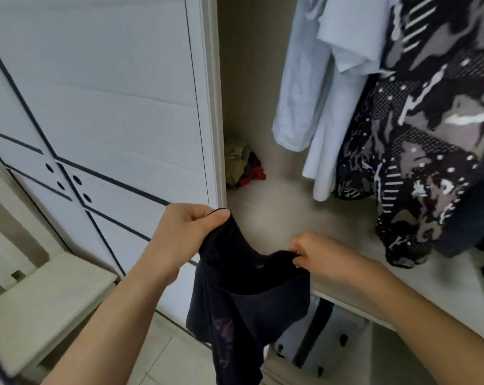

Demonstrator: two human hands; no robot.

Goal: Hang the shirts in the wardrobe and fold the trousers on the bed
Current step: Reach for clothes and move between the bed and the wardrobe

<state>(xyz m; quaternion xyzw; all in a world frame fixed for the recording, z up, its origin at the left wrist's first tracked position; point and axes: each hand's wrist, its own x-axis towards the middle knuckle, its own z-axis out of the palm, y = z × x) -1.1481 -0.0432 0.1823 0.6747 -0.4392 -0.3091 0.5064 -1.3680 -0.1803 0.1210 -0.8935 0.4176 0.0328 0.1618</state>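
Dark garment (pixel 249 295), held at its upper edge in front of the open wardrobe (pixel 243 79), low centre of the view. The left hand (pixel 190 226) grips one corner of that edge, fingers curled round the cloth with the thumb on top. The right hand (pixel 315 254) pinches the edge a little lower and to the right. The cloth sags between the two hands and hangs free below them, past the front edge of the wardrobe shelf (pixel 290 218). A faint reddish print shows on its lower part.

Behind the hands the pale shelf lies bare from its front edge back to a pile of crumpled clothes (pixel 243 168) in the rear left corner.

Above the right half of the shelf hang a light-blue shirt (pixel 318 107) and, touching it on the right, one patterned garment (pixel 429 134) in black, grey and white. Whether the blue cloth is one shirt or two cannot be told.

Left of the opening stands a white door (pixel 96 93) with black lines and four round dark spots (pixel 77 179). A pale stool (pixel 40 301) sits low at left. Under the shelf, a drawer front (pixel 346 323) bears three dark knobs.
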